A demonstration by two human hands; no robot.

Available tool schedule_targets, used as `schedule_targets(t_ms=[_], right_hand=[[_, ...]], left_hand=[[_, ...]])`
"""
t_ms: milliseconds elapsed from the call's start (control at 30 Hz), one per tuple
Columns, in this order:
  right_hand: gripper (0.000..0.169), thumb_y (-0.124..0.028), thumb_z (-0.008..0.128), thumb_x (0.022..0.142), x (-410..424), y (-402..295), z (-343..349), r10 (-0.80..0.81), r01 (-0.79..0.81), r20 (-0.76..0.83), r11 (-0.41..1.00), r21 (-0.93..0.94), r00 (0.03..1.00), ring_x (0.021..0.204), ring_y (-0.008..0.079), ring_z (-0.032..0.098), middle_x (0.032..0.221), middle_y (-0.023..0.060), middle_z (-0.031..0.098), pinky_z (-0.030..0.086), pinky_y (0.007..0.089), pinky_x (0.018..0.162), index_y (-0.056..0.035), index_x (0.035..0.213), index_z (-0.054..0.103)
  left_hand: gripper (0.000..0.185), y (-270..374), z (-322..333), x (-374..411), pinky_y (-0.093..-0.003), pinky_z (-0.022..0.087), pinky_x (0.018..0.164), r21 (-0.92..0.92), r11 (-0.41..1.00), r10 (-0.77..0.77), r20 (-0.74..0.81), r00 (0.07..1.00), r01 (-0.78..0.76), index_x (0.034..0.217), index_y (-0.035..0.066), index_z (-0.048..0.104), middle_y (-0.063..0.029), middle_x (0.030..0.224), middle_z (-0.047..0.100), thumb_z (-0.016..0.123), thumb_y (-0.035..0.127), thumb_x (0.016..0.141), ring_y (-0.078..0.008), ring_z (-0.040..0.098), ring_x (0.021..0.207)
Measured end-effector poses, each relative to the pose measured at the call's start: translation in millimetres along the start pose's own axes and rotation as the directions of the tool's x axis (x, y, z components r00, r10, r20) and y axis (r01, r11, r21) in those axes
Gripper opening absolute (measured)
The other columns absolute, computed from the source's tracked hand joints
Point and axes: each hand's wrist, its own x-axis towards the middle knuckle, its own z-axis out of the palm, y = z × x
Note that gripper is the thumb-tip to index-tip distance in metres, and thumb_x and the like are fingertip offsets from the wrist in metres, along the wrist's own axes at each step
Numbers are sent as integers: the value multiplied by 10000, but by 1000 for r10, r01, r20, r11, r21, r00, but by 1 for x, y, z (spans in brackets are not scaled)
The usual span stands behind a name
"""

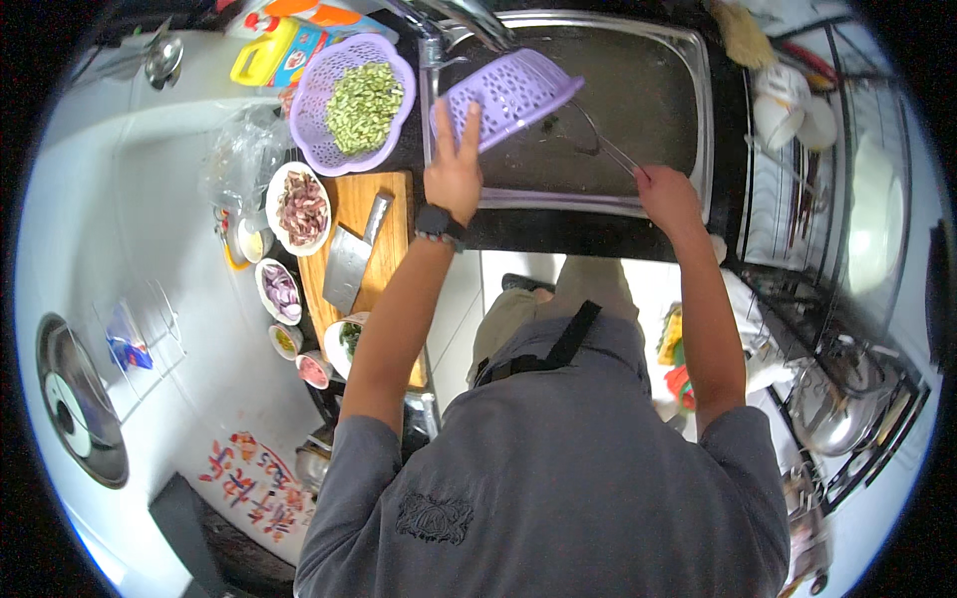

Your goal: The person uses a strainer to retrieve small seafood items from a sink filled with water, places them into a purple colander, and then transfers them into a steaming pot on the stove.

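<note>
A purple plastic colander (516,93) is tilted over the left part of the sink, its perforated side toward me. My left hand (454,176) holds it at the near left end, with two fingers stretched along it and the thumb hidden. My right hand (671,200) grips the end of a thin metal rod (617,155) above the sink. The rod runs up and left to the colander's rim; whether its far end goes inside cannot be seen. Below both hands is the stainless steel sink (643,112), with the faucet (478,26) behind the colander.
Left of the sink stands a second purple colander (312,119) of chopped green vegetable (365,108). A cleaver (350,261) lies on the wooden cutting board (392,217). Bowls of sliced meat (301,209) and cut onion (279,293) sit beside it. A dish rack (777,194) stands right.
</note>
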Motion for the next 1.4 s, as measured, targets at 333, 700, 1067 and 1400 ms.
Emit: schedule_targets(t_ms=[333,700,1067,1400], right_hand=[[327,-326,490,915,69,-19,-60,-43,9,-87,932,-363,995,885,364,642,927,194,662,520,469,753,-67,904,689],[387,-327,493,916,190,-30,-7,-206,202,-1,960,-192,979,804,427,606,868,240,647,477,471,738,11,890,680],[338,-351,486,956,199,-49,12,-15,-263,508,842,470,861,474,46,370,648,-16,502,243,207,379,-56,1059,615],[395,-459,515,932,205,-56,25,-73,-357,680,807,470,730,456,60,361,649,-23,513,272,220,385,-95,1022,638]], left_hand=[[656,19,11,-42,-423,568,670,-71,993,97,-22,995,-98,1367,278,437,-235,1445,300,504,-21,786,-458,610,913],[649,33,12,-40,-434,569,743,-44,994,104,137,985,-99,1400,297,371,-185,1474,272,505,34,821,-449,612,959],[620,33,16,-38,-442,561,719,-91,991,113,149,982,-101,1398,248,373,-178,1471,278,524,89,818,-441,621,904],[518,42,15,-34,-457,527,833,-138,990,30,189,982,-3,1358,196,421,-155,1465,295,479,119,848,-440,591,985]])
